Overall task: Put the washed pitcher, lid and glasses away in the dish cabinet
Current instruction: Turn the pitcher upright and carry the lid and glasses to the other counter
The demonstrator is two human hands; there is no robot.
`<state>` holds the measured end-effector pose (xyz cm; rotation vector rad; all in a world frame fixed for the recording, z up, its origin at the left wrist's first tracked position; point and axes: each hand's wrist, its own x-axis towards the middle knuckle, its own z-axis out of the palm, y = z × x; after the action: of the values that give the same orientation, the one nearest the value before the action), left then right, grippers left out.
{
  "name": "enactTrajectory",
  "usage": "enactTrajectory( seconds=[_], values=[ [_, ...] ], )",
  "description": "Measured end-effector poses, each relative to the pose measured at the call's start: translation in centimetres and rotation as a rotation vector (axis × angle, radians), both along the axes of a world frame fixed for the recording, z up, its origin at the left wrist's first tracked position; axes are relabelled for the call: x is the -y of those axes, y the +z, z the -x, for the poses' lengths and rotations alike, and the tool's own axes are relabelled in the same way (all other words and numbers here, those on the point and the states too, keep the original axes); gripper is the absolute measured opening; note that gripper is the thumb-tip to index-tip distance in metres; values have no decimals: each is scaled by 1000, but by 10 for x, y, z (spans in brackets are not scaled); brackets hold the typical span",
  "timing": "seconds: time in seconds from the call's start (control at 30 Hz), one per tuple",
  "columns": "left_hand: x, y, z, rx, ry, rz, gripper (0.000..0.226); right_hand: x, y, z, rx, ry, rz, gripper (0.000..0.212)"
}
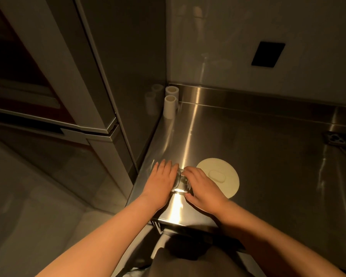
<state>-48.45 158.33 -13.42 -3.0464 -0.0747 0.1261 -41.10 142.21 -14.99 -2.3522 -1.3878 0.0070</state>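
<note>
Glass (180, 181) stands lower centre of frame on the tabletop (268, 156), cupped between my left hand (160, 181) and right hand (203, 189), both equally near; lid (218, 179) lies just right. Fingers seemingly wrap it.

One clear glass (180, 181), one round white lid (226, 176), two white cups (170, 106) at the counter (268, 156) corner, one phone (341, 138), two hands (160, 181).
</note>
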Motion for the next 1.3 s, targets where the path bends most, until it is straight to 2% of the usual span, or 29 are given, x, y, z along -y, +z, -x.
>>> enactTrajectory(
  seconds=[0.23,0.47,0.63,0.83,1.13,1.3],
  values=[
    [4,10,-3,153,-84,384,71,1,13,-1,-9,-5,-87,60],
    [4,9,-1,216,-67,483,73,-10,14,1,-44,-56,-89,56],
    [3,12,-4,215,-44,473,75,-23,11,4,15,-86,-73,54],
    [-3,19,-11,223,-13,476,73,-27,8,1,-54,-70,-35,66],
    [-1,21,-12,210,-30,432,75,-22,3,2,-27,-111,-63,62],
    [0,21,-12,208,-65,421,75,-20,5,4,-47,-160,-137,49]
  ],
)
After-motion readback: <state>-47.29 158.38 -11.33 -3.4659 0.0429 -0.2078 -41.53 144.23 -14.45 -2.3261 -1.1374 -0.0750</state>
